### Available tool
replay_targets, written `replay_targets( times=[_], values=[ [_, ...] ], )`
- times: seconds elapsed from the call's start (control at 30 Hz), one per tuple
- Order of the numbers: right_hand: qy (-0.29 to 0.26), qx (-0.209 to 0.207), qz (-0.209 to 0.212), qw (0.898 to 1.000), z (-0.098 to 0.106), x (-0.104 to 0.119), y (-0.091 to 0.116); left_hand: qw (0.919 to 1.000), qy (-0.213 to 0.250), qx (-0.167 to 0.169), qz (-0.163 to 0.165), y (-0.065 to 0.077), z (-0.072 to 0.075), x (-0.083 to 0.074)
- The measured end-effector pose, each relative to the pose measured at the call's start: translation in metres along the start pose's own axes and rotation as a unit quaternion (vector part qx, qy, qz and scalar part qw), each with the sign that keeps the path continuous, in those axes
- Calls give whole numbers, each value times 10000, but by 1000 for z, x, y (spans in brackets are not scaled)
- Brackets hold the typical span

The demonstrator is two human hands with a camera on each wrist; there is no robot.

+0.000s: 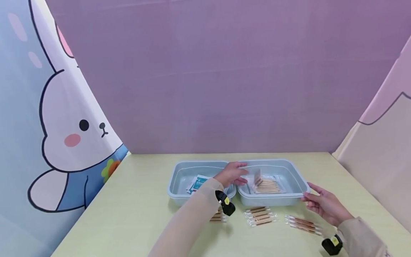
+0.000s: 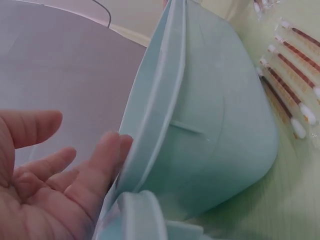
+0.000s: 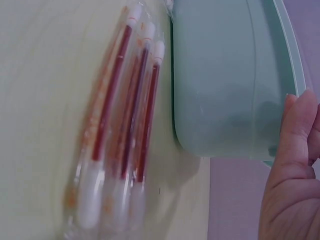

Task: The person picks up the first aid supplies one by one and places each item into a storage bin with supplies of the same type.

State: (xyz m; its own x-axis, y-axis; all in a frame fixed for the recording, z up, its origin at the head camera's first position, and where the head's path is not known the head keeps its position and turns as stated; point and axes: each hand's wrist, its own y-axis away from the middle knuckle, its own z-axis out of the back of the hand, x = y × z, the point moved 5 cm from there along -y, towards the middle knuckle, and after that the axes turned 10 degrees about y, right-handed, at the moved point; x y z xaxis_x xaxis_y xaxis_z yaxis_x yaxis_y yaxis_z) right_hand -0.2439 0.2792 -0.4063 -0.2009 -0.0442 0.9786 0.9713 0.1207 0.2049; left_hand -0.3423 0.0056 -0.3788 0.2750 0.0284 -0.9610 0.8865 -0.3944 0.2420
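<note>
A pale blue plastic basin (image 1: 273, 201) stands on the table at the right, holding a bundle of wooden-stick cotton swabs (image 1: 268, 186) in a clear bag. My left hand (image 1: 232, 174) reaches over the neighbouring basin, fingers loosely extended at the right basin's left rim. In the left wrist view its fingertips (image 2: 111, 142) meet that rim. At the opposite side, my right hand (image 1: 327, 205) pinches the front right rim between thumb and fingers, also seen in the right wrist view. My left forearm partly hides the left basin (image 1: 174, 185).
Blue-and-white sachets (image 1: 199, 182) lie in the left basin. In front are wrapped brown-stick cotton swabs: one group (image 1: 261, 216) in the middle, another (image 1: 303, 225) to the right, and a third (image 1: 218, 216) partly behind my left arm. A purple partition (image 1: 224, 78) rises behind the table.
</note>
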Motion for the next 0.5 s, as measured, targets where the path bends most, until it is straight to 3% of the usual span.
replay_targets(
  times=[0.3, 0.5],
  values=[
    [-35, 34, -39, 10000, 2, -2, -1, 9995, -206, -18, -246, 12, 16, -10],
    [2, 122, -9, 9999, 4, -3, -2, 9991, 50, 19, -417, 30, 35, -14]
  ],
)
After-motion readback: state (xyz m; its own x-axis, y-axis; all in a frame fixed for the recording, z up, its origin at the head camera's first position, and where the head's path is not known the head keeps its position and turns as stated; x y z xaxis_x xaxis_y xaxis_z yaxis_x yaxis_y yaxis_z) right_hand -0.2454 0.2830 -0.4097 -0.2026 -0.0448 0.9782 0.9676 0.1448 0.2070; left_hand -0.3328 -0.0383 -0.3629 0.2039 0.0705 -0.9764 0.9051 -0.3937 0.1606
